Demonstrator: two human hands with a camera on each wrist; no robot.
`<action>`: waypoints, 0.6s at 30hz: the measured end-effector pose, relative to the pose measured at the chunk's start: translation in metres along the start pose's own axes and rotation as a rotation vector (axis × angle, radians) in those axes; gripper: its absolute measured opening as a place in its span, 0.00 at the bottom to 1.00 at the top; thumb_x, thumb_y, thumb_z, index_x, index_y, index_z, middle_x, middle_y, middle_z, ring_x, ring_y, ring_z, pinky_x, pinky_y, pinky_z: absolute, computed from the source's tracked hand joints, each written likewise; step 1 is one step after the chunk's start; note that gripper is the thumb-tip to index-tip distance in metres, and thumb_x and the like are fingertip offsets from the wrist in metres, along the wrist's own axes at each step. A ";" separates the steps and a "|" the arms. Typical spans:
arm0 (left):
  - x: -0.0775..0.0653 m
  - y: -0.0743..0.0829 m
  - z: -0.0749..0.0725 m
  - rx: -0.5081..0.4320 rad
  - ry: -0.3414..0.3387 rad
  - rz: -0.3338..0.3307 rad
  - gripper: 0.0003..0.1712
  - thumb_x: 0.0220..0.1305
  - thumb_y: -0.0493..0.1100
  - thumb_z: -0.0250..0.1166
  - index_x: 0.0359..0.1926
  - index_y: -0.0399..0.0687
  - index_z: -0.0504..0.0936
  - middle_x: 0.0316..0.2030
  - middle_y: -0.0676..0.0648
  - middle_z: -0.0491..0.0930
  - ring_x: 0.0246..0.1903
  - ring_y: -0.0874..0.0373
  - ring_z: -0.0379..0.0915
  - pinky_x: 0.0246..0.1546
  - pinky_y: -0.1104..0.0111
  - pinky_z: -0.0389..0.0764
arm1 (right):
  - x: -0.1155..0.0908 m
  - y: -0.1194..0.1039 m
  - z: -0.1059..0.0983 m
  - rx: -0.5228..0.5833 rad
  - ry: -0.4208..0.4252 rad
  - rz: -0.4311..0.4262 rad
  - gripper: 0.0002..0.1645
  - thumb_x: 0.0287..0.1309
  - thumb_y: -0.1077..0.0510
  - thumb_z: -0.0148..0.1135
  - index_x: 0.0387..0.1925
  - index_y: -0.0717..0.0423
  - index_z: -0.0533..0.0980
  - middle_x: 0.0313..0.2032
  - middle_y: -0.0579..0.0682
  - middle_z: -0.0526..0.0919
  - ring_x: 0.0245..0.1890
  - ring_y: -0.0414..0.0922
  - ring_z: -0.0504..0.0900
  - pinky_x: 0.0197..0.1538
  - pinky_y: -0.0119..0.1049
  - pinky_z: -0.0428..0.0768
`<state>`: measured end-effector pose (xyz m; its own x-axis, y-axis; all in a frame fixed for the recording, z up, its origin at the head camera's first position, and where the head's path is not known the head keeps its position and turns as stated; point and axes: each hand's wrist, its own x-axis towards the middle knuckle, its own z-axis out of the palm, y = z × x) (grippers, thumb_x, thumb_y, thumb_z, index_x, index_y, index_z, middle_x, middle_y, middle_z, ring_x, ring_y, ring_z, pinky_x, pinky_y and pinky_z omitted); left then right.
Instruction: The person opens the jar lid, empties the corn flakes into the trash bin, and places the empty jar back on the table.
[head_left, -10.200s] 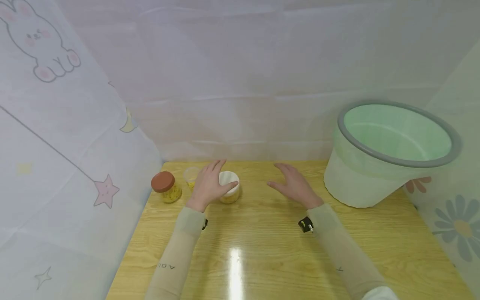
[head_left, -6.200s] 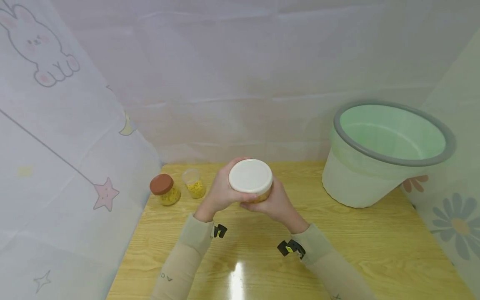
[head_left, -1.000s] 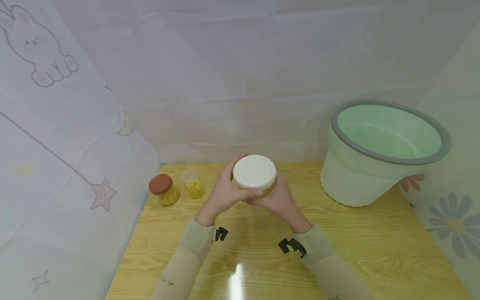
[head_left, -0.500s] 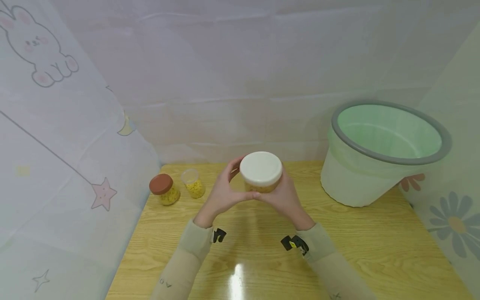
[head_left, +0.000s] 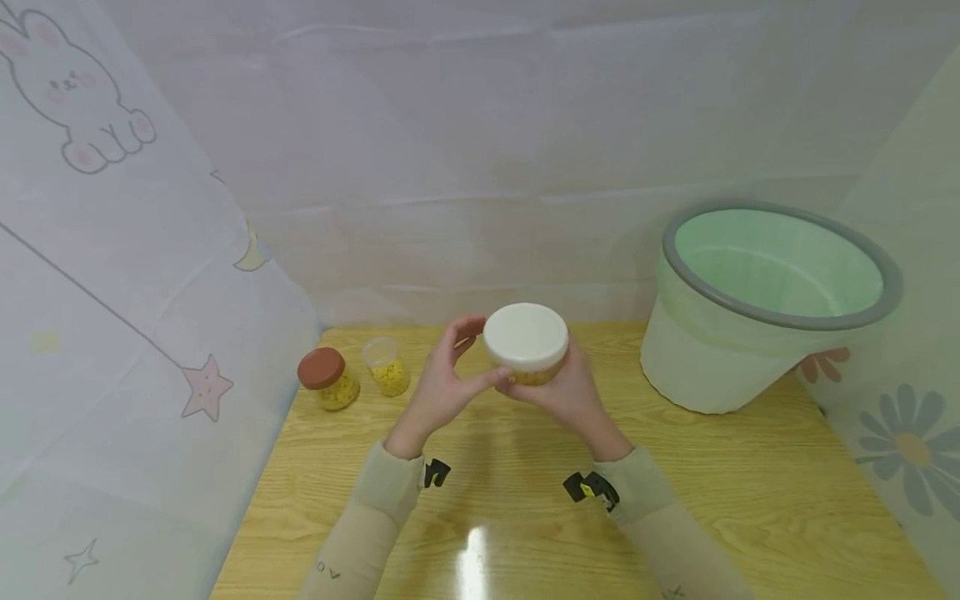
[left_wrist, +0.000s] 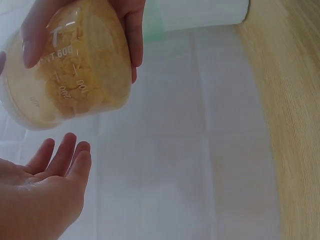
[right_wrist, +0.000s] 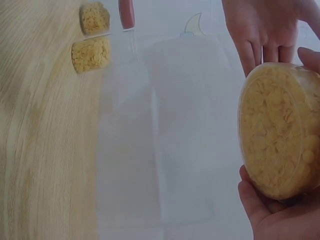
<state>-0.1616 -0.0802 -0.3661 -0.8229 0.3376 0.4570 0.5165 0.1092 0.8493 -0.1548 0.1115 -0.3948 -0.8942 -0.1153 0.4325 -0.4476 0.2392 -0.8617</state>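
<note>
A clear plastic jar (head_left: 534,377) with a white lid (head_left: 525,335) is held above the table, partly filled with small yellow pieces. My right hand (head_left: 573,392) grips it from the right, fingers and thumb curled round its side. On the other side, my left hand (head_left: 437,392) has its fingers spread away from the wall, and the thumb reaches the edge below the lid. In the left wrist view a gap separates the left fingers (left_wrist: 65,155) from the jar, whose side bears printed measuring marks. Its round base (right_wrist: 275,132) faces the right wrist camera.
At the table's (head_left: 525,517) back left stand a jar with a brown-red lid (head_left: 322,367) and a clear container (head_left: 389,377), both holding yellow pieces. A pale green bucket (head_left: 712,358) with a grey rim stands at the right. Patterned cloth (head_left: 480,167) surrounds the table.
Long before, the white-lidded jar stood on the table; both hands then lifted it. Over the last second it shifted slightly right, and my left fingers came off its side.
</note>
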 end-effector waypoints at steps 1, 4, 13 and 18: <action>0.000 0.000 0.000 -0.003 -0.003 -0.005 0.40 0.50 0.35 0.73 0.62 0.34 0.62 0.58 0.39 0.66 0.60 0.48 0.61 0.61 0.51 0.59 | 0.000 0.000 0.001 0.001 -0.004 -0.003 0.54 0.32 0.55 0.82 0.62 0.51 0.62 0.53 0.48 0.73 0.52 0.45 0.73 0.52 0.48 0.72; 0.001 0.000 0.000 0.005 -0.027 -0.020 0.46 0.48 0.37 0.74 0.65 0.38 0.60 0.62 0.42 0.64 0.61 0.52 0.59 0.61 0.53 0.59 | -0.001 -0.002 0.003 0.009 -0.018 -0.027 0.54 0.31 0.57 0.82 0.62 0.52 0.63 0.53 0.47 0.73 0.52 0.45 0.73 0.52 0.48 0.72; 0.003 0.003 0.001 -0.021 -0.097 -0.089 0.54 0.40 0.39 0.78 0.68 0.48 0.59 0.58 0.51 0.69 0.56 0.59 0.65 0.56 0.55 0.66 | -0.004 -0.007 0.010 0.030 -0.088 -0.072 0.54 0.32 0.59 0.81 0.63 0.52 0.61 0.54 0.46 0.72 0.53 0.44 0.72 0.52 0.47 0.72; 0.003 0.002 0.001 -0.075 -0.101 -0.074 0.55 0.37 0.36 0.79 0.67 0.46 0.59 0.57 0.51 0.69 0.55 0.59 0.66 0.56 0.55 0.66 | -0.005 -0.008 0.010 -0.001 -0.085 -0.074 0.55 0.31 0.57 0.81 0.64 0.51 0.61 0.54 0.47 0.72 0.53 0.44 0.72 0.53 0.47 0.71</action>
<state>-0.1627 -0.0784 -0.3635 -0.8283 0.4238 0.3664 0.4328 0.0687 0.8989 -0.1467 0.1003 -0.3929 -0.8558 -0.2138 0.4710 -0.5125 0.2282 -0.8278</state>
